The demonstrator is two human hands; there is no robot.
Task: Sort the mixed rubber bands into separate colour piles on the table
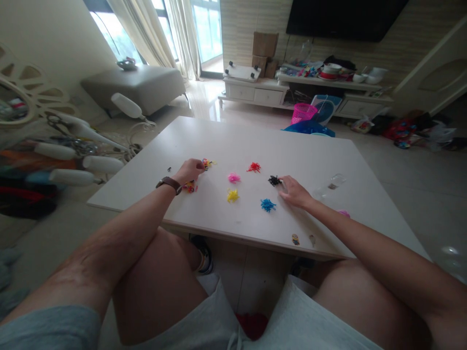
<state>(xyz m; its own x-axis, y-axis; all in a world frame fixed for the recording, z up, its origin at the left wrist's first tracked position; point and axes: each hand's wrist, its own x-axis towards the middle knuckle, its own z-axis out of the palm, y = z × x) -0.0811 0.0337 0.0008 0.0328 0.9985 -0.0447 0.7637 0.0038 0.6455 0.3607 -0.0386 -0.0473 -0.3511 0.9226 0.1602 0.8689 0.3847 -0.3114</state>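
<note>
Over the left part of the white table [310, 146], my left hand [190, 171] has its fingers curled at a mixed-colour pile [207, 164] of small band-like pieces. Whatever is between those fingertips is hidden. More mixed pieces [188, 187] lie under the wrist. My right hand [295, 192] is open, thumb and fingers apart, with its fingertips at the edge of a black pile [274, 180]. Sorted by colour, other small piles lie between my hands: red [254, 167], pink [234, 178], yellow [232, 195] and blue [268, 205].
Clear plastic packaging [333, 184] lies right of my right hand, with a pink item [343, 213] partly behind the forearm. A cartoon sticker-like figure [295, 239] is near the front edge. A lamp with white shades [126, 105] stands at left; a pink basket [303, 113] is beyond the table.
</note>
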